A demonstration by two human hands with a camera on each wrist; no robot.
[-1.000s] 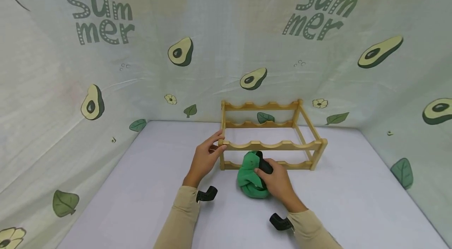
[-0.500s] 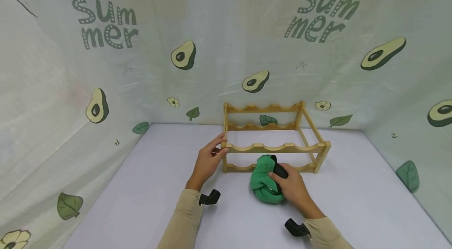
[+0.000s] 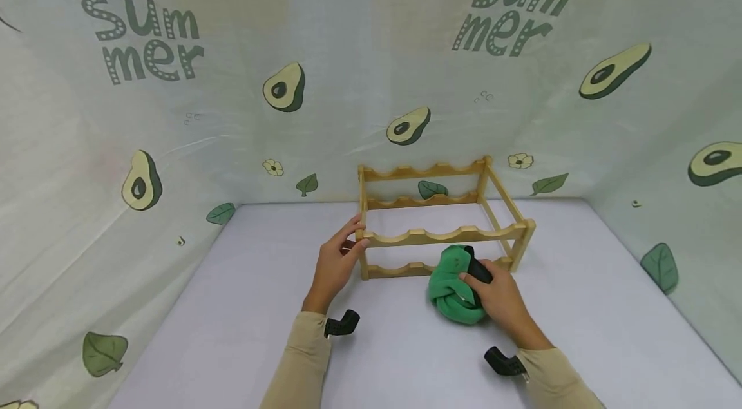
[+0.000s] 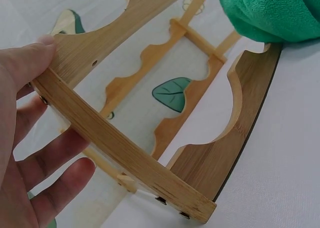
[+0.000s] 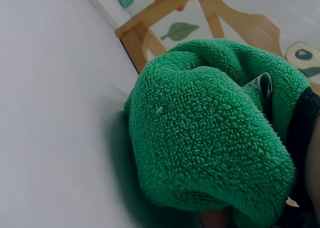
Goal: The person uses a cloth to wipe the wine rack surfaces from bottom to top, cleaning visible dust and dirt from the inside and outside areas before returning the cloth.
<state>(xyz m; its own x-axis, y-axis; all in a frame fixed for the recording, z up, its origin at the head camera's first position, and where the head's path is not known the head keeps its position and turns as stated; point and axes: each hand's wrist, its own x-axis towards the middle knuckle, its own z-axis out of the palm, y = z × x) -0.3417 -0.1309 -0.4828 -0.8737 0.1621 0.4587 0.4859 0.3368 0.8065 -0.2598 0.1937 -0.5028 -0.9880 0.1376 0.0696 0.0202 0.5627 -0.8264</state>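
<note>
A two-tier wooden wine rack with scalloped rails stands on the table. My left hand holds its front left corner; in the left wrist view the thumb lies on the upper rail, with fingers behind the post. In my right hand is a bunched green terry cloth with a black part under the fingers. The cloth is in front of the lower front rail, toward its right end. In the right wrist view the cloth shows a small white label and hides most of the hand.
A white surface spreads around the rack. Behind and at both sides hangs a pale sheet printed with avocados, leaves and lettering. Black wrist mounts stick out from both sleeves.
My right hand has moved to the right along the rack's front with the green cloth. My left hand keeps its hold on the corner. The head view has shifted slightly.
</note>
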